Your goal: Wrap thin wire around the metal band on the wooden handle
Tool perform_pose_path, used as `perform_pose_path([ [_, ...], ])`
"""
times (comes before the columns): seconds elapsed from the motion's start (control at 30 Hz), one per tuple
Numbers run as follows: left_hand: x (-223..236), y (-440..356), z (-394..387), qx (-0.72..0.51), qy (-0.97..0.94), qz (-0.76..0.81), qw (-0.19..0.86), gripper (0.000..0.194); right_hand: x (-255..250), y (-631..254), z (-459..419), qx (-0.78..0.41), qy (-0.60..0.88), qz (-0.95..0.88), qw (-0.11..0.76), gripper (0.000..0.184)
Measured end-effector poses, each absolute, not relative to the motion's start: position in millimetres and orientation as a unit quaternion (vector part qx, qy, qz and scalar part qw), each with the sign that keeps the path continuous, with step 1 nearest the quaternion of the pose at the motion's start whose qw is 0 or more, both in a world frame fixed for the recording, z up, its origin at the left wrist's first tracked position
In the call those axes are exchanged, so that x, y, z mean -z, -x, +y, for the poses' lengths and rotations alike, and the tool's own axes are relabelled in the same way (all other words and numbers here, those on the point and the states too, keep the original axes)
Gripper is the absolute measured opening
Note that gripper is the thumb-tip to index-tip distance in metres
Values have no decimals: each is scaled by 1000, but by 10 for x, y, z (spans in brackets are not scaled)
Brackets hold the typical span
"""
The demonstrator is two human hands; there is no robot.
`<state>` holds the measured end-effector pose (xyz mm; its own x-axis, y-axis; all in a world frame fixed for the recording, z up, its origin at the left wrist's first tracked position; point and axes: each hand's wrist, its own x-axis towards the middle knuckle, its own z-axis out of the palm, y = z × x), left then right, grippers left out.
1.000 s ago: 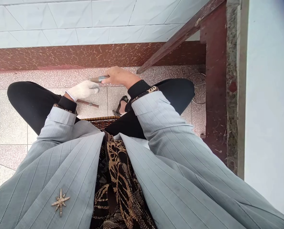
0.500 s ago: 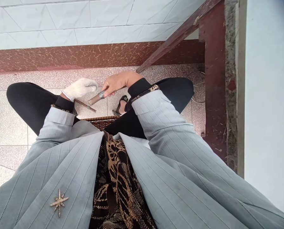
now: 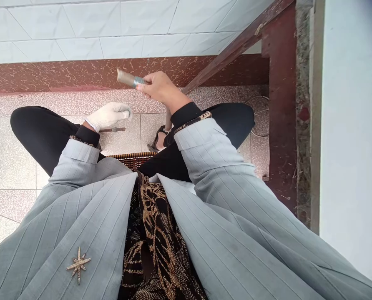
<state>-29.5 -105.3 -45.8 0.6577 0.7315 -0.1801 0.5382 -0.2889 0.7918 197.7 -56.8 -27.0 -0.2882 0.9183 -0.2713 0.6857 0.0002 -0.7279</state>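
My right hand (image 3: 159, 87) is bare and closed around the handle of a knife-like tool (image 3: 128, 78), a brown handle with a metal band, raised above my knees in front of the red wall strip. My left hand (image 3: 109, 115) wears a white cotton glove and is curled over one end of a thin brown stick (image 3: 114, 130) that lies low over the floor tiles. Both arms reach out over my crossed black trouser legs (image 3: 42, 131).
A woven basket rim (image 3: 131, 157) shows in my lap. A sandalled foot (image 3: 157, 141) rests on the speckled floor tiles (image 3: 11, 166). A dark wooden post (image 3: 281, 104) and slanted rail (image 3: 232, 48) stand at right, with wire loops (image 3: 261, 116) beside them.
My right hand has lifted the tool up and away from the stick, from near the floor to the height of the red wall strip. My gloved left hand stays on the stick, which now lies more level.
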Motion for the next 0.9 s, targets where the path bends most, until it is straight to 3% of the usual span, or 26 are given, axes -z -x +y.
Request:
perform_pose_path([
  [0.07,441,289,-1054,-92,-802,405,428,29,286,-1953,-575,-342,582,-731,93,24],
  [0.17,412,292,-1049,-66,-806,424,409,28,318,-1972,-574,-303,538,-787,17,28],
  [0.5,399,326,-1024,-49,-805,438,397,27,233,-1917,-714,-374,441,-799,-165,15],
  [0.77,380,344,-1013,-78,-788,453,410,24,204,-1897,-732,-457,377,-784,-185,19],
  [0.9,484,375,-973,-155,-737,445,484,25,49,-2055,-696,-538,299,-785,-74,24],
])
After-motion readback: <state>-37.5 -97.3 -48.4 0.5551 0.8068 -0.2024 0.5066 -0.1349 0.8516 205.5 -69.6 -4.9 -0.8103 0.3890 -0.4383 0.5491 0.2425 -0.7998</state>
